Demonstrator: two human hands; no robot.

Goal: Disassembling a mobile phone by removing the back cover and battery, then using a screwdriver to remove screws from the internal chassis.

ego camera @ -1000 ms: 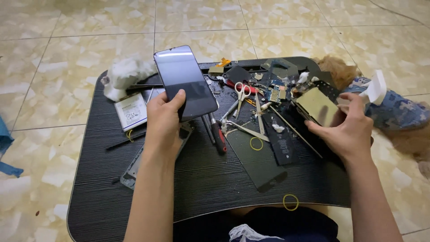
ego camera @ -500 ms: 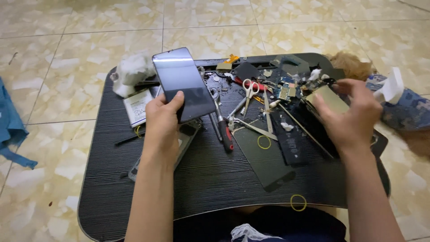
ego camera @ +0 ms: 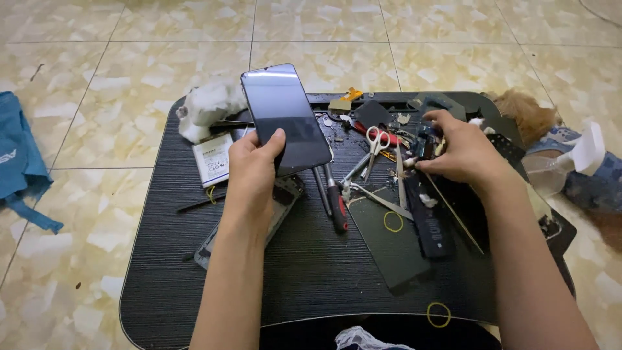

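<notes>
My left hand (ego camera: 254, 174) holds a dark smartphone (ego camera: 285, 118) upright above the black lap table (ego camera: 304, 272), its blank screen facing me. My right hand (ego camera: 461, 154) rests fingers-down among small parts at the table's back right, fingertips pinching something small that I cannot make out. Beside it lie white-handled scissors (ego camera: 374, 146), tweezers (ego camera: 382, 199) and a black battery (ego camera: 431, 223). A red-handled screwdriver (ego camera: 335, 206) lies between my hands.
A white rag (ego camera: 208, 107) and a white battery pack (ego camera: 212, 159) sit at the table's back left. A phone frame (ego camera: 275, 207) lies under my left wrist. A dark panel (ego camera: 389, 243) carries a yellow rubber band. Blue cloth (ego camera: 23, 162) lies on the tiled floor left; a spray bottle (ego camera: 570, 162) right.
My right hand put down the yellowish panel it was holding and moved left into the pile of small parts. My left hand kept the phone raised.
</notes>
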